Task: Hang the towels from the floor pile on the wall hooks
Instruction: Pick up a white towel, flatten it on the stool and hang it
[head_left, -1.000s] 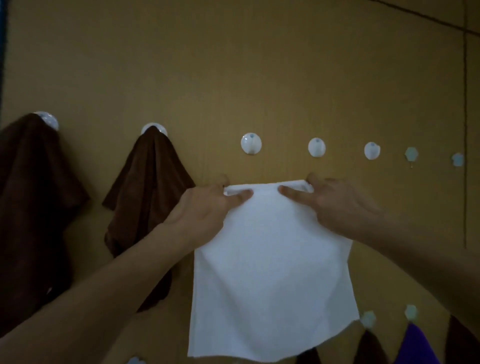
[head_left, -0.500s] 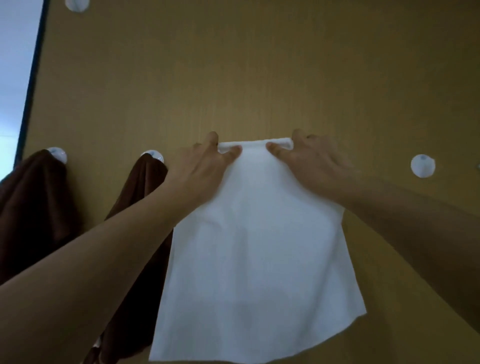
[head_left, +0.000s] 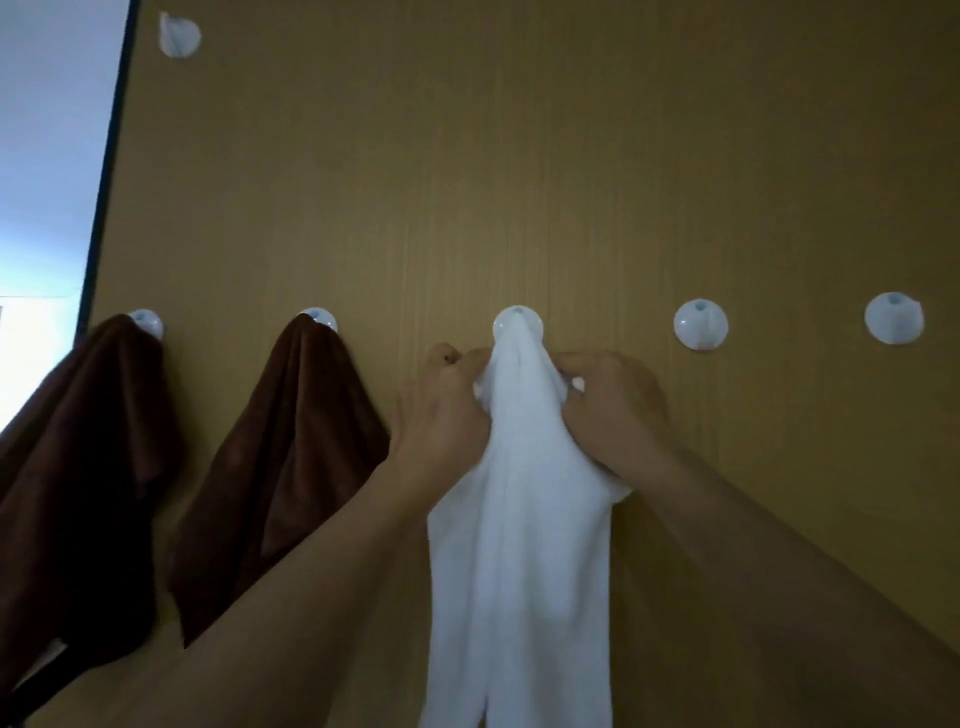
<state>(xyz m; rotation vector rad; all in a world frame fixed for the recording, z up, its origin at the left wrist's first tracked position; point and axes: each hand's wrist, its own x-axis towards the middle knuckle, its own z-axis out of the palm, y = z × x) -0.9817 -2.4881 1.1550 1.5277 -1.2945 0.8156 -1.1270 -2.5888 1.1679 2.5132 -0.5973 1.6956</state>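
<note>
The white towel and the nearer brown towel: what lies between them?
In the head view, the left hand lies between the white towel and the nearer brown towel, gripping the white towel's edge; behind it is bare wall.

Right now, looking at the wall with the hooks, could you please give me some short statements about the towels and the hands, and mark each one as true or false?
1. The white towel drapes from the third hook in the row. True.
2. Two brown towels hang on the hooks left of it. True: one brown towel and a second brown towel.
3. The left hand is away from the white towel. False: its fingers grip the towel just under the hook.
4. The right hand grips the white towel. True.
5. The hook right of the white towel holds a purple towel. False: it is bare.
</note>
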